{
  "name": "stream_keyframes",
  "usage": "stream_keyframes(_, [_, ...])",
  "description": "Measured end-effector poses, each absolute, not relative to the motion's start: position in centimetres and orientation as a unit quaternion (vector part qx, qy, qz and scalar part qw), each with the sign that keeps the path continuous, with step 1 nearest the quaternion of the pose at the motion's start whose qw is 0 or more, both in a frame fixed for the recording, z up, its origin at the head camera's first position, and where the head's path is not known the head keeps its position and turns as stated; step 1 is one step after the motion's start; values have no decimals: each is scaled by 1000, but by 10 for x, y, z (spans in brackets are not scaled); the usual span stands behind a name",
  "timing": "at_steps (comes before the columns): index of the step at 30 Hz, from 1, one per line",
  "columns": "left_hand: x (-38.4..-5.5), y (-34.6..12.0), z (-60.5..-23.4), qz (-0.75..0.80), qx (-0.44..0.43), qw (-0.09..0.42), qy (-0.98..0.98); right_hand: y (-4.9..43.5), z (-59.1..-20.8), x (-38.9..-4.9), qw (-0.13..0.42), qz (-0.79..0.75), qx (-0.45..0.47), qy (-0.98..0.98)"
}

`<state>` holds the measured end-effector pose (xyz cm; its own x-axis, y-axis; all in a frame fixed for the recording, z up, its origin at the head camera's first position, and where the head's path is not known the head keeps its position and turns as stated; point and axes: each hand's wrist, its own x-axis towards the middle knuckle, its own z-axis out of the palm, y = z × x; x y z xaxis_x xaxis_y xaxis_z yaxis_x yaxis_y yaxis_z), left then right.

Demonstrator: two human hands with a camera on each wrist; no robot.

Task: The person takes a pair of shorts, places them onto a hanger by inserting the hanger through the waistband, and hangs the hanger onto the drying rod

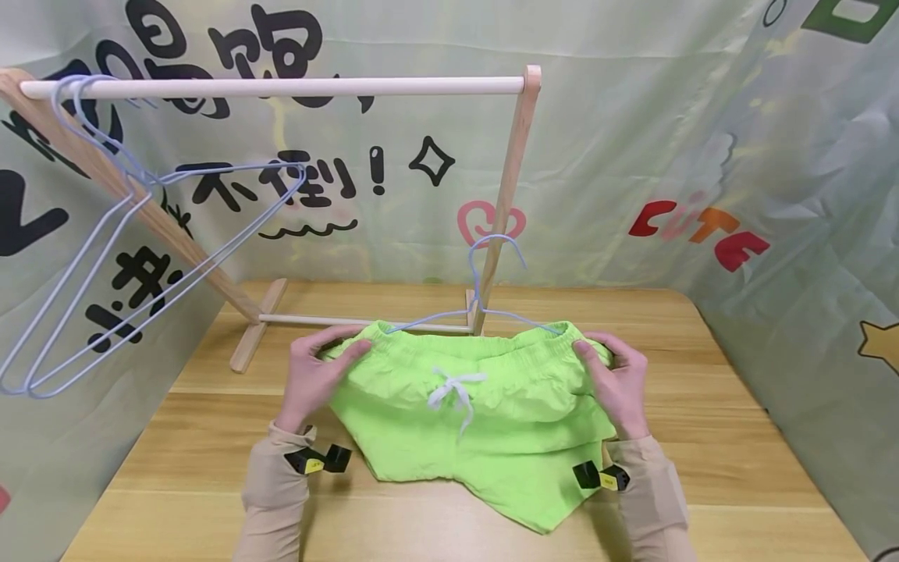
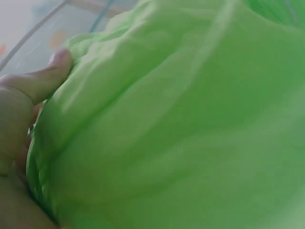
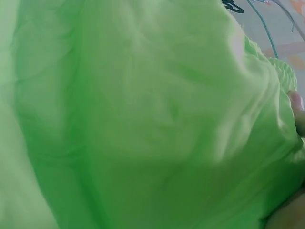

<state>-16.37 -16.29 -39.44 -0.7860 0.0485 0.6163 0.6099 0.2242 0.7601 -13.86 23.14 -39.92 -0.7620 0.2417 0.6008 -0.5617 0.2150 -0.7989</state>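
Lime-green shorts (image 1: 421, 421) with a white drawstring bow (image 1: 455, 389) hang between my two hands, above the table. My left hand (image 1: 319, 375) pinches the left end of the elastic waistband, thumb in front. At the opposite end, my right hand (image 1: 618, 378) grips the waistband the same way. A blue hanger (image 1: 476, 300) sits inside the waist opening; its hook and sloping shoulders show above the band, while its lower part is hidden by the cloth. Green fabric (image 2: 167, 119) fills most of the left wrist view, and likewise the right wrist view.
A wooden rack with a white rail (image 1: 281, 87) stands behind and to the left. Two blue hangers (image 1: 129, 187) hang at the rail's left end. The rack's right post (image 1: 511, 172) rises right behind the shorts' hanger. Wood-grain table (image 1: 702, 406) extends on both sides; printed curtains surround it.
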Motion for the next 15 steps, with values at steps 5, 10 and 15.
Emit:
stream_keyframes(5, [-162, -171, -390, -603, -185, 169, -757, 233, -399, -139, 351, 635, 99, -682])
stream_keyframes(10, [-162, -176, -389, -573, -172, 111, -793, 235, -399, -140, 372, 656, 85, -651])
stream_keyframes(15, [-158, -176, -387, -589, -198, 131, -773, 234, -397, -139, 386, 660, 96, -637])
